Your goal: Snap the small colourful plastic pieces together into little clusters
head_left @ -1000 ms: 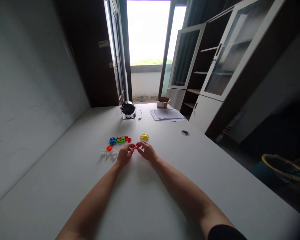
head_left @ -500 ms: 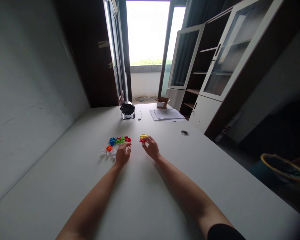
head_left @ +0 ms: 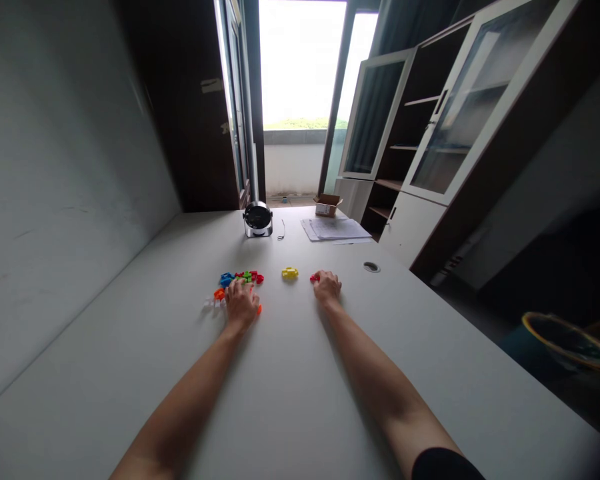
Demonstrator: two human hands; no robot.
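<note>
Two hands lie on the white desk (head_left: 290, 380). The left hand (head_left: 241, 303) is palm down, with its fingers (head_left: 236, 288) spread open across the near side of one mixed cluster of plastic toy links (head_left: 237, 278). The hand hides part of the cluster, so its link count cannot be determined; blue, green, red, orange and white links are visible. One orange link (head_left: 259, 309) sits just beside the left hand, on its thumb side. The fingertips (head_left: 320, 276) of the right hand (head_left: 327, 287) touch one red link (head_left: 314, 278); whether they grip it cannot be determined. One yellow link (head_left: 290, 273) lies between the hands, touching neither. Farther along the desk are one round desk fan (head_left: 257, 221), one cable (head_left: 282, 230), one cardboard box (head_left: 327, 206), one stack of papers (head_left: 335, 229) and one cable grommet (head_left: 371, 267).
</note>
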